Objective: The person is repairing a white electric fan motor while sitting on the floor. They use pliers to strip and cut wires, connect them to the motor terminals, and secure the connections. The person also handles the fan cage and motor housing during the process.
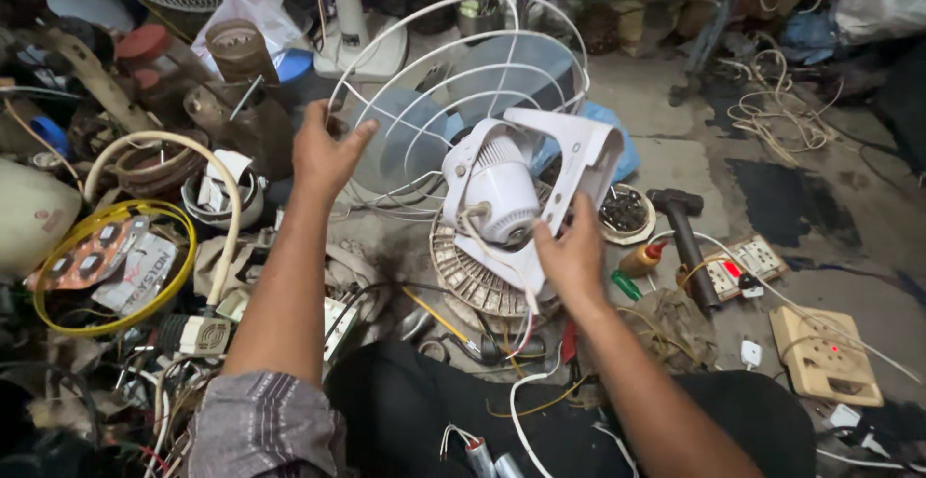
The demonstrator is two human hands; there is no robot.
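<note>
A white electric fan is held up in front of me, its wire guard and pale blades facing away. My left hand grips the left rim of the guard. My right hand holds the white motor housing and its angular bracket from below. Thin wires hang from the motor toward my lap.
A round slotted fan part lies on the floor under the motor. To the right are a hammer, a small bottle, a switch board and a beige socket box. A yellow ring, hoses and scrap crowd the left.
</note>
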